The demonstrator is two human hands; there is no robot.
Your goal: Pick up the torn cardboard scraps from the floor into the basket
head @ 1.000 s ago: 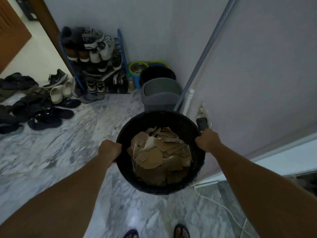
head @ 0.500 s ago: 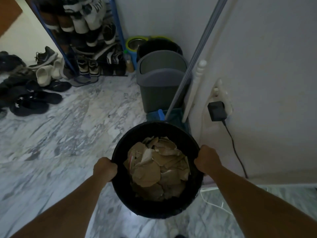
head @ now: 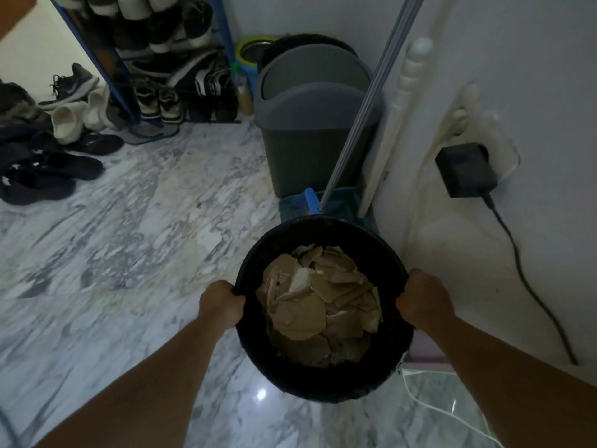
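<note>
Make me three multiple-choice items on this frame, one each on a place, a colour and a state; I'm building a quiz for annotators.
1. Where is the grey bin?
A. against the wall, beyond the basket
B. among the shoes at left
C. inside the basket

2. What colour is the basket?
A. white
B. black
C. yellow

3. How is the basket held?
A. by the left hand alone
B. by nobody, it stands on the floor
C. by both hands at its rim

Answers:
1 A: the grey bin stands by the wall, past the basket.
2 B: its rim and wall are black around the brown scraps.
3 C: the left hand and the right hand each grip the rim on opposite sides.
</note>
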